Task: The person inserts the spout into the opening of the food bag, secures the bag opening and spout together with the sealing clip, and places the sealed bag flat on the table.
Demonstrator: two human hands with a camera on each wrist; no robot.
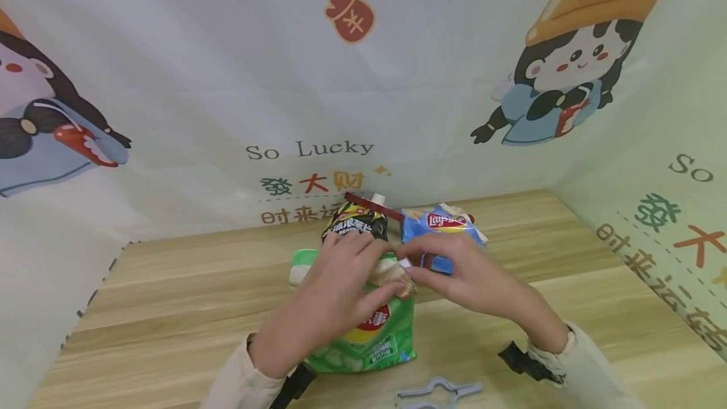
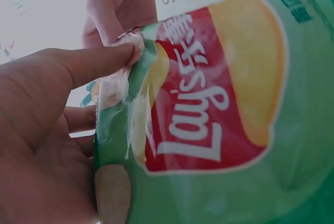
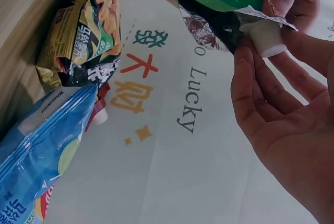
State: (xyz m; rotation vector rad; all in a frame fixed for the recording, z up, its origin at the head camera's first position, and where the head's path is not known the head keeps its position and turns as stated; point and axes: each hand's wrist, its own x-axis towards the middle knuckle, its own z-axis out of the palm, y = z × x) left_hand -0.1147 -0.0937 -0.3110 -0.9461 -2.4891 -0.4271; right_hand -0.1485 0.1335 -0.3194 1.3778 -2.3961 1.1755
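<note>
A green Lay's chip bag (image 1: 392, 327) lies on the table, its top edge folded over and crumpled. My left hand (image 1: 341, 283) pinches that edge, thumb in front in the left wrist view. Between the fingers of my right hand (image 1: 454, 264) is a small white cylindrical spout (image 3: 269, 40), set at the bag's mouth. The spout's flared base sits partly inside the mouth, next to the silvery lining (image 3: 201, 28). In the right wrist view, fingers of the left hand also hold the bag's edge. How far in the spout reaches is hidden.
Behind stand a black chip bag (image 1: 354, 219) with a dark red clip (image 1: 375, 206) and white spout (image 1: 378, 199) along its top, and a blue Lay's bag (image 1: 443, 223). A pale lavender clip (image 1: 440, 389) lies at the table's front. Printed cloth walls surround the wooden table (image 1: 187, 308).
</note>
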